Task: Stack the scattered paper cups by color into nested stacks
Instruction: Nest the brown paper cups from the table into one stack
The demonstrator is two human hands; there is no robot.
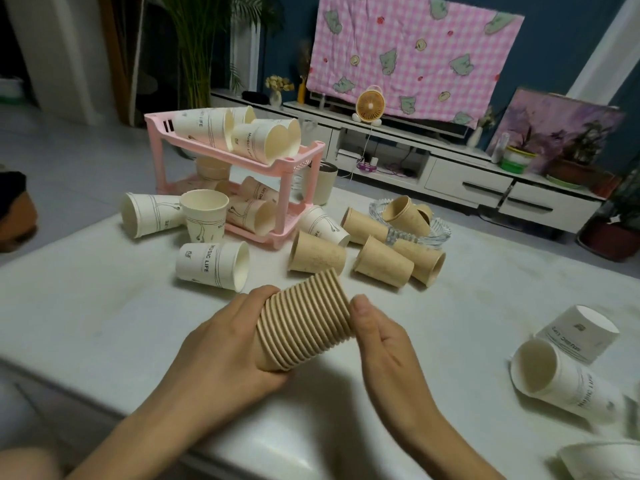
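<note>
A nested stack of brown paper cups [304, 320] is held tilted above the white table [104, 306]. My left hand [225, 344] grips its lower end. My right hand [381, 337] presses against its upper right side, thumb on the rims. Several loose brown cups [384, 263] lie on their sides just beyond the stack. White printed cups lie scattered: one [211, 266] left of the stack, others [152, 218] further back, and two [568, 379] at the right.
A pink two-tier rack [287, 188] holds several white cups at the back of the table. A glass dish [426, 233] with brown cups in it sits right of it. Beyond the table stands a low TV cabinet [467, 178].
</note>
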